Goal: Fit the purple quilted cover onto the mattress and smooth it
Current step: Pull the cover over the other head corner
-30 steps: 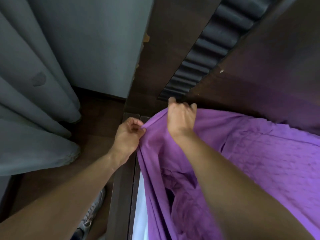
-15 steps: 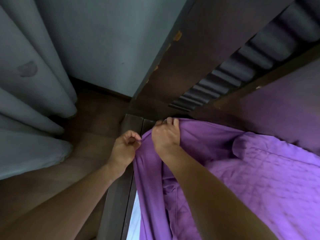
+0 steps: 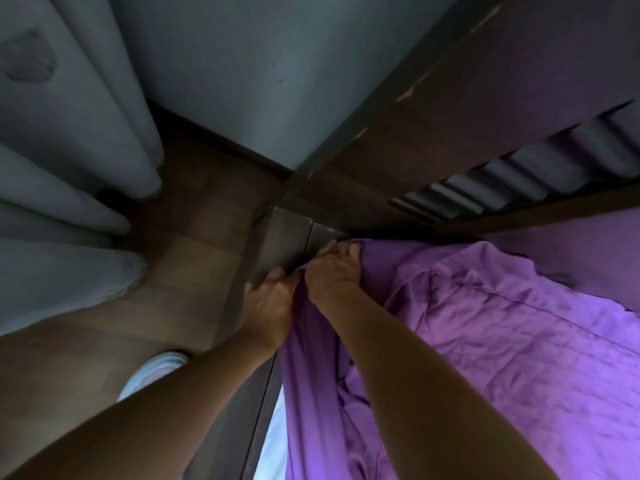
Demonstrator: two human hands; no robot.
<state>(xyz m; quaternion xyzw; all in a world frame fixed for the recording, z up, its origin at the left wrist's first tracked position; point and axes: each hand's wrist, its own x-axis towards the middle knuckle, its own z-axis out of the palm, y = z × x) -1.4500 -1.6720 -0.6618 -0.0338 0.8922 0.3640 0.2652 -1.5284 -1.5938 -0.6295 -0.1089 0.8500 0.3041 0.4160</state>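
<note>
Both hands work at the bed's corner by the dark wooden frame (image 3: 287, 233). The left hand (image 3: 268, 306) pinches the purple quilted cover (image 3: 485, 341) at its edge, fingers curled tight. The right hand (image 3: 332, 271) grips the cover's corner, fingers closed over the fabric. The cover lies rumpled over the mattress (image 3: 273, 441), whose white side shows below.

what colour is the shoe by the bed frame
White; the shoe shows in the head view, on the brown floor.

My arms (image 3: 408, 358) are bare, no sleeves showing, and on my foot is what looks like a white shoe (image 3: 152, 370).
</note>
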